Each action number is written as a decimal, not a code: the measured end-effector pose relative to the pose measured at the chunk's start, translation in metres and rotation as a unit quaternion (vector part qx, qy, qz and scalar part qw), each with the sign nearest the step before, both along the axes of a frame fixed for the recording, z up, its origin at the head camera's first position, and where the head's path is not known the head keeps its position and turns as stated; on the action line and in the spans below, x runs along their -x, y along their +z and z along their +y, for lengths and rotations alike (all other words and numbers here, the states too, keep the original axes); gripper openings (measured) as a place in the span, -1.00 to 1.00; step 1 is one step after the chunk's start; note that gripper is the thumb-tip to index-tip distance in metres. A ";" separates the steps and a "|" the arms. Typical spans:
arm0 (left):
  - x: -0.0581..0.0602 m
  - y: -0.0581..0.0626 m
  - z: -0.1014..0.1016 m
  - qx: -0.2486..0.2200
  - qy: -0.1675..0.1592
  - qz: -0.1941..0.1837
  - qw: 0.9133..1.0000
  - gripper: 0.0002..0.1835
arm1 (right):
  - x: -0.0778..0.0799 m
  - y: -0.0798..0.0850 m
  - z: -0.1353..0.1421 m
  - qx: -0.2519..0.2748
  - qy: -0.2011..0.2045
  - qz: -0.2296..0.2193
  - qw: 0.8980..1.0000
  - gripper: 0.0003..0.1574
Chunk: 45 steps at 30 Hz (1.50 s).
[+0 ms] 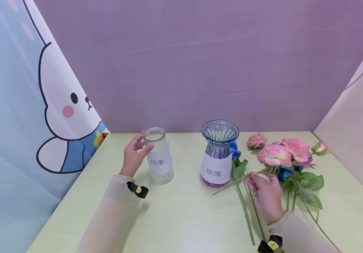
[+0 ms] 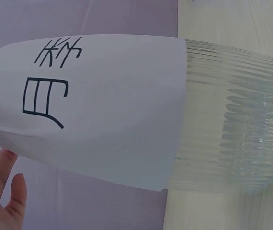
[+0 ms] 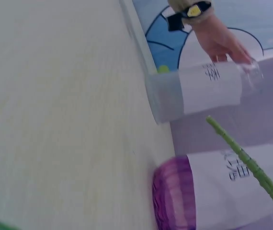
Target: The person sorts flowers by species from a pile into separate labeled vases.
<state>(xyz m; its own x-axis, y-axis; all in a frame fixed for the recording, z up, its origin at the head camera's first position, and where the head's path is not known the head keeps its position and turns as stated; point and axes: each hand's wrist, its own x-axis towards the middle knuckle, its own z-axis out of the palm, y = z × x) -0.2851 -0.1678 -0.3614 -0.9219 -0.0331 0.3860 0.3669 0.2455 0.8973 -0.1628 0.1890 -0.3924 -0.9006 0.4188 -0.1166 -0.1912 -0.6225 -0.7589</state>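
Note:
In the head view, my left hand is at the upper left of a clear glass vase, fingers near its rim and thumb overlapping its neck. The wrist view shows the thumb apart from the vase and another finger passing behind the paper label. My right hand pinches the green stem of a pink flower, the cut end pointing left. Left of this hand stands a flared blue-and-purple glass vase with its own white label. The stem crosses that vase in the right wrist view.
More pink flowers and blue flowers lie on the right of the pale table, with leaves and long stems reaching toward the front. A purple backdrop closes the back; a cartoon-print cloth hangs left.

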 end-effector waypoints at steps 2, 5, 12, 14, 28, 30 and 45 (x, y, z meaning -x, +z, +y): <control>-0.001 0.001 0.000 0.000 0.000 0.001 1.000 -0.51 | -0.002 -0.002 -0.007 -0.008 -0.002 0.012 1.000 -0.63; -0.001 0.002 -0.001 -0.004 -0.001 0.001 1.000 -0.52 | -0.006 -0.003 -0.017 -0.003 0.000 0.035 0.999 -0.63; -0.001 0.003 -0.002 -0.003 0.001 -0.002 1.000 -0.51 | -0.012 -0.002 -0.038 -0.022 0.020 0.042 0.999 -0.67; 0.000 0.004 -0.002 -0.002 0.002 -0.001 1.000 -0.50 | -0.014 -0.001 -0.042 -0.044 0.027 0.049 0.997 -0.67; 0.001 0.004 -0.002 0.005 -0.001 0.008 1.000 -0.50 | -0.010 0.007 -0.080 -0.166 0.047 0.033 0.985 -0.57; 0.001 0.004 -0.002 0.004 -0.002 0.008 1.000 -0.50 | -0.009 0.006 -0.085 -0.167 0.050 0.050 0.983 -0.50; -0.001 0.002 -0.004 0.010 -0.013 0.002 1.000 -0.48 | -0.002 0.005 -0.112 -0.174 0.074 0.094 0.978 -0.70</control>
<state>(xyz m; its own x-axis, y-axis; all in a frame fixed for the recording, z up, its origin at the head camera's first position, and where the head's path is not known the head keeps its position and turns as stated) -0.2839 -0.1714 -0.3590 -0.9210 -0.0008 0.3896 0.3767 0.2532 0.8911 -0.1613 0.0767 -0.3870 -0.9463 0.2670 0.1820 -0.2741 -0.3650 -0.8897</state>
